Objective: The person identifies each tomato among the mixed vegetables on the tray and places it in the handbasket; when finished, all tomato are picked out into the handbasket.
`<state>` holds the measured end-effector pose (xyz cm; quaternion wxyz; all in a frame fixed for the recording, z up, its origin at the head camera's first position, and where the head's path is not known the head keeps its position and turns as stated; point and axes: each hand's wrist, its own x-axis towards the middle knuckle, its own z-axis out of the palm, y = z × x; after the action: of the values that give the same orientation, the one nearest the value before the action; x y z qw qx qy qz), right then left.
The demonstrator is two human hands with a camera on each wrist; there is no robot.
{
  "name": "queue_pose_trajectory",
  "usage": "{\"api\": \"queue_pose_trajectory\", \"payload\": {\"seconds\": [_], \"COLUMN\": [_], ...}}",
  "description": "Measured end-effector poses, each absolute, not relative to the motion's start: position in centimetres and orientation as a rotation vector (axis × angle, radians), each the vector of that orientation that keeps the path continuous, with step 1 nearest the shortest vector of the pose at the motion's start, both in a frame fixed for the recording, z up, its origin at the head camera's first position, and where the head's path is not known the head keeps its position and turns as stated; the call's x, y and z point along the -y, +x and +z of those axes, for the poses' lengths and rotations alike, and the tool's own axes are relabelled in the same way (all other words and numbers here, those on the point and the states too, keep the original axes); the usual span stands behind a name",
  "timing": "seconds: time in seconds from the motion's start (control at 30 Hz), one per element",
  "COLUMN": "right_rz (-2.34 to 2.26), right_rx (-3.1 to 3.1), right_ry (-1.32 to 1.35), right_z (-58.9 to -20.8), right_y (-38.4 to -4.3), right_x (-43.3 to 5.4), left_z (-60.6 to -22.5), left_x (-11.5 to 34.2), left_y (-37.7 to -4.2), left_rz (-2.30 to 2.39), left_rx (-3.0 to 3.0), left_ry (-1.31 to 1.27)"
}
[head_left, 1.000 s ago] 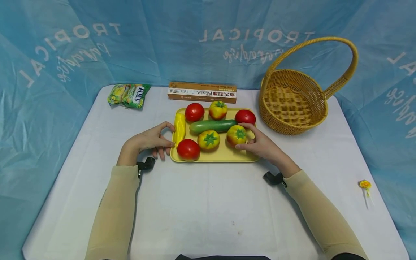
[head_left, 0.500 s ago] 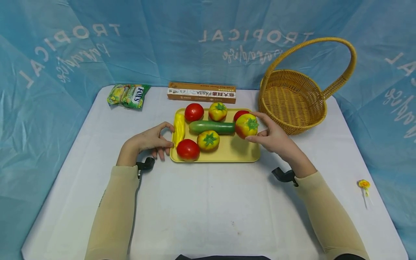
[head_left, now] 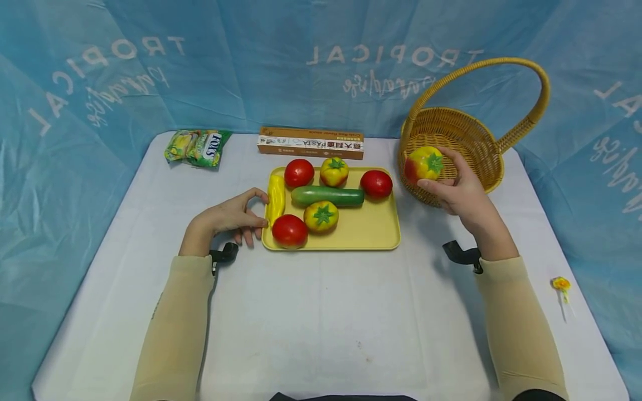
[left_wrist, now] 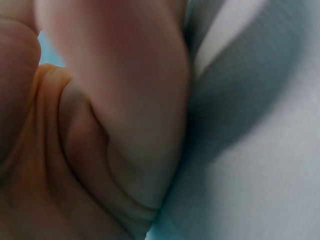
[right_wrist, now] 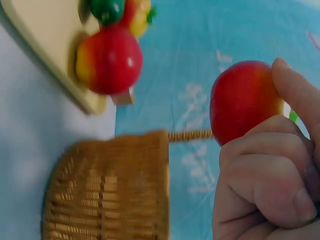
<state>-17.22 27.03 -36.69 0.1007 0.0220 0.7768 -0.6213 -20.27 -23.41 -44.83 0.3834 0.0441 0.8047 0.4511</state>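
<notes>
In the head view my right hand [head_left: 471, 195] pinches a yellow-and-red toy tomato [head_left: 420, 164] with a green leaf top, between thumb and fingers. It overlaps the front left of the wicker basket [head_left: 466, 125] there. The right wrist view shows the tomato's red underside [right_wrist: 242, 102], with the basket wall [right_wrist: 125, 185] lower left. My left hand [head_left: 228, 216] touches the left rim of the yellow tray [head_left: 371, 234] with thumb and index fingertips apart, beside a toy banana [head_left: 276, 197]. The left wrist view shows mostly its palm and fingers [left_wrist: 125, 75].
On the tray lie a cucumber [head_left: 328, 195], red tomatoes [head_left: 376, 184] and yellow ones [head_left: 321, 216]. Behind it is a pasta box [head_left: 311, 143]; a green snack bag [head_left: 199, 147] lies at back left. The basket's tall handle [head_left: 544, 89] arches up. A lollipop [head_left: 562, 284] lies far right.
My right hand has lifted the tomato from the tray's right side and carried it right and back to the basket. The left hand has stayed at the tray rim.
</notes>
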Motion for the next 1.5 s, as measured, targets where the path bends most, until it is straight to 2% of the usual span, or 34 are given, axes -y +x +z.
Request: {"api": "queue_pose_trajectory", "payload": {"seconds": [0.47, 0.7, 1.5], "right_rz": [-2.006, -1.882, -1.871], "right_rx": [-2.227, -2.312, -2.317], "right_ry": [0.267, 0.370, 0.382], "right_z": [-37.3, -37.9, -38.4], "right_y": [-21.6, -22.9, -23.5], "right_x": [-30.8, -31.9, -32.0], "left_z": [-44.7, -44.8, -44.8], "left_x": [23.5, 23.5, 23.5], "left_y": [-20.2, -20.3, -20.3], "left_rz": [1.152, 1.143, 1.166], "left_rx": [-2.057, -2.051, -2.041], "left_ry": [0.128, 0.125, 0.127]}}
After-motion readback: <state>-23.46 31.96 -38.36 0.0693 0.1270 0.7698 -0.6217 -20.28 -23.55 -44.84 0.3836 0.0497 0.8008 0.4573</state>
